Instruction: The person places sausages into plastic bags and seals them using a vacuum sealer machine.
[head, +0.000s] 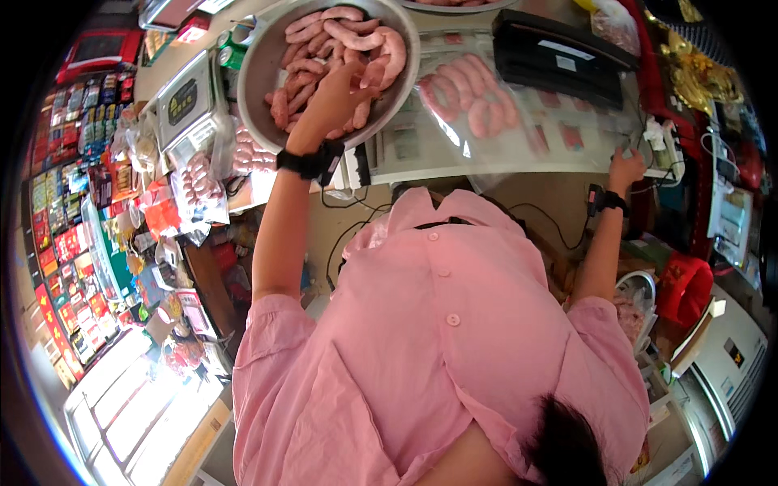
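Observation:
My left hand point(340, 97) reaches into a large metal bowl point(249, 91) of raw sausages point(352, 36); its fingers touch sausages, but whether they grip one is not plain. At the table's front right edge, beside a white power strip point(676, 149), is my right hand point(627, 167), its fingers bent, with no object plainly in it. Between the hands lies a clear plastic bag point(450, 130) holding several sausages, on a table point(401, 173) with a see-through cover. Just behind the bag's right side stands a long black appliance point(553, 58), likely a vacuum sealer.
Left of the bowl are a scale point(185, 103), green cans point(231, 56) and packed sausages point(197, 179). A second bowl's rim point(456, 8) shows at the far edge. Black cables point(550, 234) hang below the table. A bag of meat point(632, 316) sits low on the right.

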Motion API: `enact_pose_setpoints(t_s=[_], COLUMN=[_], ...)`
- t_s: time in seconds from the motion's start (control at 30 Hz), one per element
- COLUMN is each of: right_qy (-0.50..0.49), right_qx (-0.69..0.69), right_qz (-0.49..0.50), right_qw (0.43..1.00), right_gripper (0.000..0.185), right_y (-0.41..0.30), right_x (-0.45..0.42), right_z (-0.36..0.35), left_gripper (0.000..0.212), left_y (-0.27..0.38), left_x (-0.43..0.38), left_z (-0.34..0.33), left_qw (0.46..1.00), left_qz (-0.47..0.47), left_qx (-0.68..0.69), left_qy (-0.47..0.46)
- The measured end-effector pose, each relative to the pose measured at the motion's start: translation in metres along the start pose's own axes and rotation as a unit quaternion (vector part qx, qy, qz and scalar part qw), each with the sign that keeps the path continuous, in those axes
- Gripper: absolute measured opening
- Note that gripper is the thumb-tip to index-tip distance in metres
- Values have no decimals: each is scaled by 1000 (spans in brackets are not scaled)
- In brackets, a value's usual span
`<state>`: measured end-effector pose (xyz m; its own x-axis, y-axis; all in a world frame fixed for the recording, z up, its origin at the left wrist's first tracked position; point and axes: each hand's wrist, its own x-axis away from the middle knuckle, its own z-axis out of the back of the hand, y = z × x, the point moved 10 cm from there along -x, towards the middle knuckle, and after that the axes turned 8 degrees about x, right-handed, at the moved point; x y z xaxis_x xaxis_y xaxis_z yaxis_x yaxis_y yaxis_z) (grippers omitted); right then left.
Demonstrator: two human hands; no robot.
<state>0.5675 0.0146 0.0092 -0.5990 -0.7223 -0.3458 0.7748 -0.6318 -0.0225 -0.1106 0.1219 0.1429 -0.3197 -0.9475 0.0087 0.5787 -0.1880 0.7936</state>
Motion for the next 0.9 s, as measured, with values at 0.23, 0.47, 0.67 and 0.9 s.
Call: enact_pose_setpoints(t_s=[0.23,0.47,0.67,0.9], right_qy=[-175,-353,-437,-515], right_qx=[-462,-588,-640,-666], right_qz=[185,240,160,147], right_qw=[849,687,612,519], right_gripper=[36,37,39,37], right_y=[-210,-325,-338,-358], right_x=[104,190,207,218], right_z=[139,194,169,178], left_gripper=[30,34,29,26], left_y=[75,64,70,60], left_x=[13,9,12,25], left_z=[-84,-147,-127,-99], left_qw=[914,930,925,940], left_qz=[92,136,77,-3], left_qx=[368,304,344,325], left_qy=[-146,-152,-144,-108])
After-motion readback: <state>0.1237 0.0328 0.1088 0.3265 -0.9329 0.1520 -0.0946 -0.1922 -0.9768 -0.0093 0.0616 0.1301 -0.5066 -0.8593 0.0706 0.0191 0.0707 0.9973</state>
